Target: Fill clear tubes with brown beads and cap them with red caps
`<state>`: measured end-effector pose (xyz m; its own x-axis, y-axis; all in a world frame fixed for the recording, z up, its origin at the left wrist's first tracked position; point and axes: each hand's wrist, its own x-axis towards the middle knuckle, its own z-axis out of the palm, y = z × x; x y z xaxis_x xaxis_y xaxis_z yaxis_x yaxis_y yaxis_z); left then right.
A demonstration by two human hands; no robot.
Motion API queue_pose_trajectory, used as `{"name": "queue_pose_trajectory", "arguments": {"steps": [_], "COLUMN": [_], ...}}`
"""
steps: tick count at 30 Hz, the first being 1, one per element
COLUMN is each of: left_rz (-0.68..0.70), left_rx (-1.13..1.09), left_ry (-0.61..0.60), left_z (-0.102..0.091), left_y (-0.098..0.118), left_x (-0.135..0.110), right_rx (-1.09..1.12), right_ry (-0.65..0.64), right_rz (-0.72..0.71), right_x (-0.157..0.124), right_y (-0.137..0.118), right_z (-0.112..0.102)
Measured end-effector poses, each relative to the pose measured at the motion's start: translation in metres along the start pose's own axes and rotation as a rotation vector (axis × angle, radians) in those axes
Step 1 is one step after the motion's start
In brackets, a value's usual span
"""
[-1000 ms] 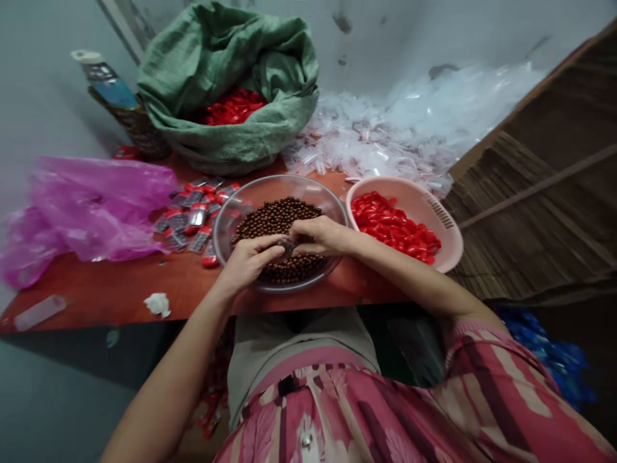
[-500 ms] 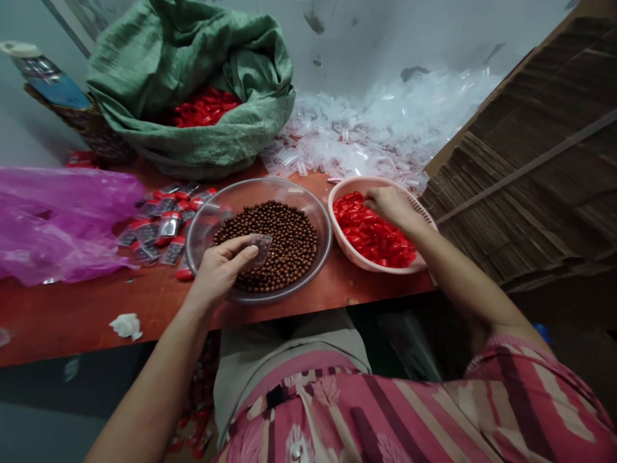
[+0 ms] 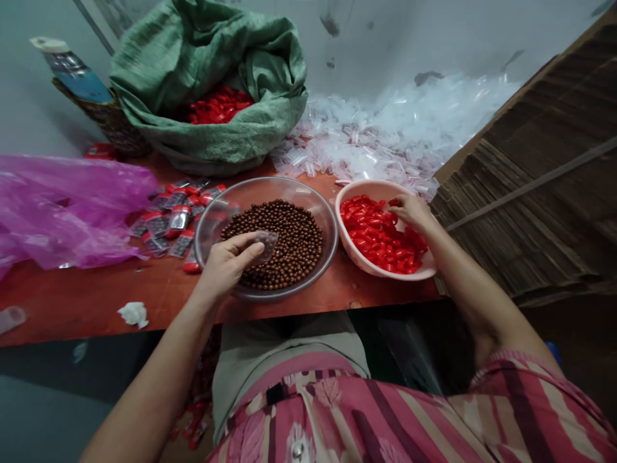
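My left hand (image 3: 226,263) pinches a small clear plastic container (image 3: 266,245) between thumb and fingers. It is held over a translucent basin (image 3: 205,225) that has a heap of shiny brown beads (image 3: 284,241) in it. To the right, my right hand (image 3: 412,211) reaches into a pink plastic basket (image 3: 344,244) of red plastic caps (image 3: 373,231). Its fingers are drawn together with a red cap (image 3: 394,203) at the tips, partly hidden by them.
Filled red-capped containers (image 3: 178,218) lie left of the basin, beside a purple plastic bag (image 3: 77,212). Behind stands a green sack (image 3: 212,141) with more red caps. Clear containers (image 3: 357,138) are heaped along the wall. Stacked cardboard (image 3: 530,180) rises at right; crumpled tissue (image 3: 134,314) lies near the front edge.
My right hand has shifted slightly right and lifted a little within the basket, its fingers now gathered at a cap. My left hand keeps the container over the beads. The whole view has shifted slightly.
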<state>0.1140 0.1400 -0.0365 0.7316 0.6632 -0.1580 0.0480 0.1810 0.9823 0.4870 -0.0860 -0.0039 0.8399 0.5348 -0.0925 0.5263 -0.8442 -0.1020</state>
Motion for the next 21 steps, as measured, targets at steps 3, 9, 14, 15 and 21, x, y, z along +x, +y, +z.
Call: {"name": "queue_pose_trajectory", "arguments": {"steps": [3,9,14,15,21], "left_rz": [0.015,0.047,0.096,0.094,0.072], "left_rx": [-0.038,-0.165,-0.358,-0.402,-0.599], "left_ry": [-0.051,-0.181,-0.197,-0.194,-0.112], "left_z": [0.001,0.0,-0.002,-0.002,0.0], "left_y": [0.002,0.006,0.005,0.005,0.003], "left_x": [0.0,-0.005,-0.009,-0.009,-0.007], "right_rx": [0.73,1.338,1.482,1.473,0.903], "right_ry": [0.068,-0.115,-0.294,-0.299,0.136], "right_rz": [-0.085,-0.284,-0.302,-0.323,-0.795], "right_x": [-0.012,-0.068,-0.104,-0.108,-0.127], "right_y": [-0.021,-0.125,-0.197,-0.206,-0.221], "right_z": [-0.012,-0.016,0.013,0.02,0.035]}}
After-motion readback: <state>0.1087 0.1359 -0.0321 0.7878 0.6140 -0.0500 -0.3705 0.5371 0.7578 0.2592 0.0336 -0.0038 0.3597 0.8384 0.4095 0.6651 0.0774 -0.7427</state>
